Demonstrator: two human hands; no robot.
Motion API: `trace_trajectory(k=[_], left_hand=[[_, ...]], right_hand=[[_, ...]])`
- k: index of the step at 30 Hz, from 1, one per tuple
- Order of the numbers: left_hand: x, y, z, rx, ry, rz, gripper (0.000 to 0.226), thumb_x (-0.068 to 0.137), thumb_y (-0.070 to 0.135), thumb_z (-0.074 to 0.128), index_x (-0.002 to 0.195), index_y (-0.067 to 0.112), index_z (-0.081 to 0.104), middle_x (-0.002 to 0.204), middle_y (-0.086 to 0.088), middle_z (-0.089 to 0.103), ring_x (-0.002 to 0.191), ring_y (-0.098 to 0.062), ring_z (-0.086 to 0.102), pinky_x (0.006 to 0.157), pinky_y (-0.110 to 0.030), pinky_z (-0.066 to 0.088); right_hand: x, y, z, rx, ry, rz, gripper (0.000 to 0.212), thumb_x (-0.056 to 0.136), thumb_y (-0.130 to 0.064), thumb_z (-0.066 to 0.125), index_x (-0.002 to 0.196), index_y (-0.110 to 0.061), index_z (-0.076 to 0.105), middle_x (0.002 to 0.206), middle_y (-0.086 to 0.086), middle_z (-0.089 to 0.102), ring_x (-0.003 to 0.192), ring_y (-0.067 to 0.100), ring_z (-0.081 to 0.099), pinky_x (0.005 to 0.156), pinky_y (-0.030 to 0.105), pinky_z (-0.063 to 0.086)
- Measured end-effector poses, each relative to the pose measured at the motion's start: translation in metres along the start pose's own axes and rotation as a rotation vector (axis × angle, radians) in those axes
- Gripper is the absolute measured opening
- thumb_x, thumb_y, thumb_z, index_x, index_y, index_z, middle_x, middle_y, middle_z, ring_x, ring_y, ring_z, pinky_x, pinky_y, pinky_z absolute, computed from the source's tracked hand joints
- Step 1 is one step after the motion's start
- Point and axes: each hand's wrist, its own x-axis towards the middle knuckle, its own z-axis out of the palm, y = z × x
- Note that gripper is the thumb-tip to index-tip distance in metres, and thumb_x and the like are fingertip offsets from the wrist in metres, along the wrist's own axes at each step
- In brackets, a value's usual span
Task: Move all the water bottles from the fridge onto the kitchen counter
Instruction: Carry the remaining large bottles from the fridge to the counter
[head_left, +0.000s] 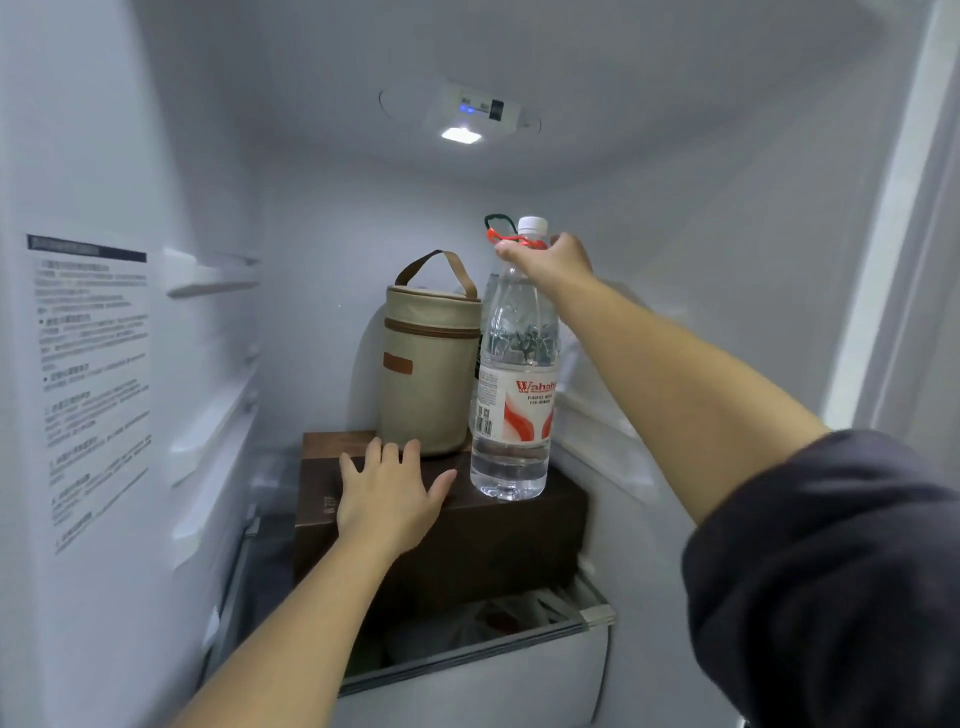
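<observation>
Nearest you, at the lower right, your dark sleeve (831, 571) covers the right upper arm, and the bare forearm reaches up into the fridge (701, 260). Below the shelf, a drawer (467, 670) stands partly pulled out; what lies inside is too dim to tell.

On the shelf sits a brown box (493, 540). Your left hand (387, 499) lies flat on the box's top near its front left corner, fingers spread and straight, thumb pointing right, gripping nothing.

At the front right corner of the box top stands the water bottle (514, 395), upright, clear, with a white and red label and a white cap. Its base is at the box's top edge, and you cannot tell whether it rests there or hangs just above. Your right hand (550, 257) is clenched round the bottle's neck just under the cap, beside a red ring.

Just left of the bottle and touching it, farther back on the box top, a beige round bag (428, 374) stands upright with a brown strap.

A printed sheet (91, 374) is stuck to the left wall. On the ceiling, a small light (461, 135) glows.
</observation>
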Motion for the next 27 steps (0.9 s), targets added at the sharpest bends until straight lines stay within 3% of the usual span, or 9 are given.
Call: trace_trajectory(k=[2, 4, 8, 11, 14, 17, 20, 24, 27], left_hand=[[0.002, -0.001, 0.001, -0.017, -0.001, -0.011, 0.071, 0.094, 0.067, 0.020, 0.148, 0.022, 0.029, 0.150, -0.004, 0.039, 0.145, -0.025, 0.022, 0.115, -0.055, 0.019], [0.003, -0.001, 0.001, -0.031, -0.006, -0.019, 0.071, 0.094, 0.067, 0.021, 0.148, 0.022, 0.029, 0.150, -0.003, 0.039, 0.145, -0.024, 0.022, 0.115, -0.055, 0.019], [0.004, 0.001, -0.006, -0.134, 0.021, -0.068, 0.058, 0.100, 0.053, 0.029, 0.147, 0.019, 0.030, 0.148, -0.005, 0.041, 0.141, -0.023, 0.029, 0.114, -0.050, 0.023], [0.005, -0.003, -0.010, -0.427, 0.125, -0.184, 0.049, 0.101, 0.039, 0.036, 0.145, 0.017, 0.035, 0.144, -0.006, 0.046, 0.134, -0.024, 0.041, 0.111, -0.046, 0.033], [0.009, 0.004, -0.019, -0.874, 0.211, -0.171, 0.055, 0.096, 0.041, 0.051, 0.144, 0.019, 0.036, 0.146, -0.002, 0.044, 0.134, -0.020, 0.041, 0.110, -0.042, 0.036], [0.011, 0.032, -0.034, -1.043, 0.115, 0.043, 0.089, 0.081, 0.052, 0.067, 0.151, 0.024, 0.019, 0.154, 0.003, 0.031, 0.140, -0.016, 0.030, 0.110, -0.038, 0.028], [0.021, 0.055, -0.038, -1.103, -0.051, 0.119, 0.121, 0.065, 0.052, 0.082, 0.152, 0.034, 0.000, 0.159, 0.001, 0.020, 0.143, -0.019, 0.025, 0.114, -0.044, 0.024], [0.029, 0.066, -0.025, -1.140, -0.203, 0.211, 0.117, 0.062, 0.033, 0.091, 0.147, 0.033, 0.010, 0.140, 0.006, 0.045, 0.124, -0.009, 0.051, 0.108, -0.041, 0.043], [0.026, 0.069, -0.016, -1.170, -0.164, 0.208, 0.101, 0.060, 0.034, 0.092, 0.135, 0.037, 0.025, 0.122, 0.016, 0.056, 0.111, -0.002, 0.059, 0.099, -0.037, 0.051]], right_hand=[[0.013, -0.004, 0.008, -0.031, 0.004, 0.008, 0.066, 0.075, -0.038, 0.081, 0.125, -0.011, 0.050, 0.115, 0.004, 0.060, 0.105, 0.020, 0.060, 0.094, 0.034, 0.052], [0.019, -0.002, 0.013, -0.057, 0.014, 0.026, 0.061, 0.074, -0.036, 0.081, 0.123, -0.011, 0.054, 0.114, 0.005, 0.064, 0.102, 0.021, 0.064, 0.094, 0.035, 0.053], [0.013, 0.004, 0.005, -0.026, 0.062, 0.004, 0.050, 0.085, -0.031, 0.072, 0.126, -0.009, 0.053, 0.110, 0.005, 0.061, 0.097, 0.021, 0.061, 0.078, 0.027, 0.046], [0.003, 0.006, -0.005, 0.014, 0.060, -0.088, 0.038, 0.087, -0.028, 0.069, 0.120, -0.011, 0.058, 0.102, 0.003, 0.061, 0.093, 0.019, 0.059, 0.077, 0.027, 0.045], [-0.007, 0.009, -0.016, 0.064, 0.064, -0.151, 0.012, 0.083, -0.025, 0.070, 0.088, -0.017, 0.062, 0.087, 0.001, 0.066, 0.088, 0.019, 0.067, 0.084, 0.035, 0.054], [-0.017, 0.011, -0.026, 0.083, 0.077, -0.171, 0.013, 0.083, -0.024, 0.069, 0.090, -0.018, 0.060, 0.089, -0.002, 0.065, 0.086, 0.015, 0.066, 0.084, 0.035, 0.054], [-0.026, 0.011, -0.034, 0.125, 0.091, -0.167, 0.020, 0.084, -0.023, 0.069, 0.100, -0.017, 0.059, 0.090, -0.005, 0.061, 0.086, 0.013, 0.062, 0.075, 0.028, 0.048], [-0.038, 0.010, -0.040, 0.175, 0.082, -0.179, 0.018, 0.086, -0.019, 0.067, 0.102, -0.015, 0.058, 0.088, -0.006, 0.064, 0.074, 0.003, 0.064, 0.068, 0.024, 0.045], [-0.050, 0.009, -0.043, 0.188, 0.080, -0.192, 0.014, 0.088, -0.019, 0.068, 0.097, -0.019, 0.057, 0.084, -0.007, 0.060, 0.071, 0.002, 0.058, 0.062, 0.020, 0.041]])
